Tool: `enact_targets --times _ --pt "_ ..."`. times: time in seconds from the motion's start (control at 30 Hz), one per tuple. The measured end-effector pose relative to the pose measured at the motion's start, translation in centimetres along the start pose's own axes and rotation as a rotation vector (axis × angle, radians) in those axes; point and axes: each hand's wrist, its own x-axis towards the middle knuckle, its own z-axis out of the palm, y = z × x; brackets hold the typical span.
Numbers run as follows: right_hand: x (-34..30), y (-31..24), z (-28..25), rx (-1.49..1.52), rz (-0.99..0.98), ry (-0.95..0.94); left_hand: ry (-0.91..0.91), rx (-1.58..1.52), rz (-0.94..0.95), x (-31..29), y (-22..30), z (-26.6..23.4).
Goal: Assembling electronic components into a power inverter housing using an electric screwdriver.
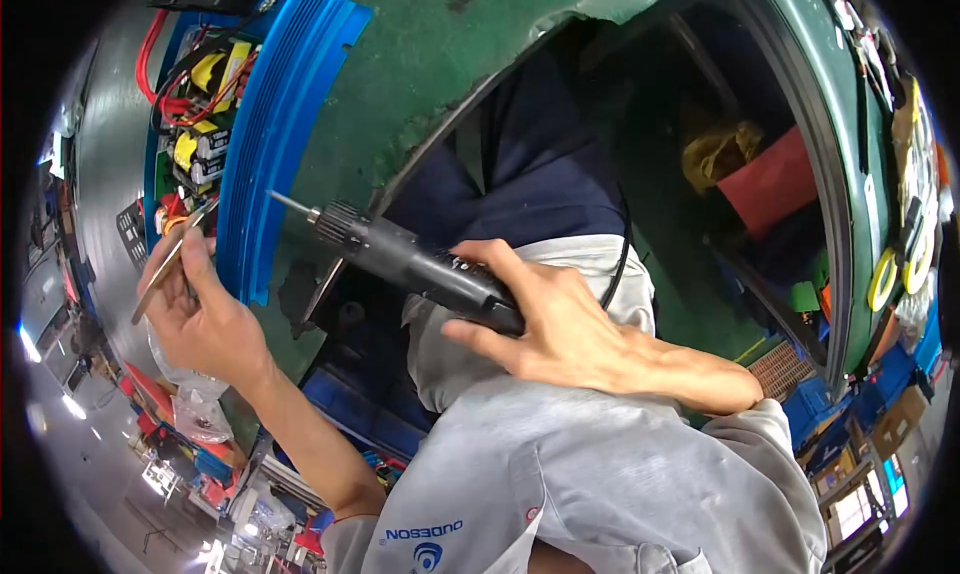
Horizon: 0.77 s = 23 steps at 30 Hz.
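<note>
My right hand (570,324) is wrapped round the rear of a black electric screwdriver (400,259), whose thin bit points left toward a blue ribbed metal housing (275,124). The bit's tip ends close to the housing's near side wall; whether it touches cannot be told. Between the thumb and fingers of my left hand (215,324) is a slim metal pair of tweezers (160,276), tip up against the open housing. Inside the housing lie yellow-wrapped coils (205,74), capacitors (208,144) and red wires (148,59). What the tweezers' tip holds, if anything, is too small to see.
A green worktop (440,44) carries the housing, its worn edge running past my lap. Beneath my left arm lies a clear plastic bag (203,414). Rolls of yellow tape (882,279) sit at the far right. A red sheet (770,184) shows beyond my legs.
</note>
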Motion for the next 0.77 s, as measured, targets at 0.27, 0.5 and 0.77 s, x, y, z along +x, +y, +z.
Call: enact_targets --times 0.27,0.5,0.77 --pt "0.9 -0.9 -0.5 0.108 0.075 -0.101 0.012 0.029 -0.003 -0.3 -0.2 0.1" --pt "2.0 -2.3 -1.7 0.214 0.218 -0.192 0.013 0.026 -0.007 0.4 -0.2 0.7" --pt "4.5 -2.1 -3.0 0.626 0.329 -0.393 -0.221 0.043 -0.012 0.1 -1.5 -1.7"
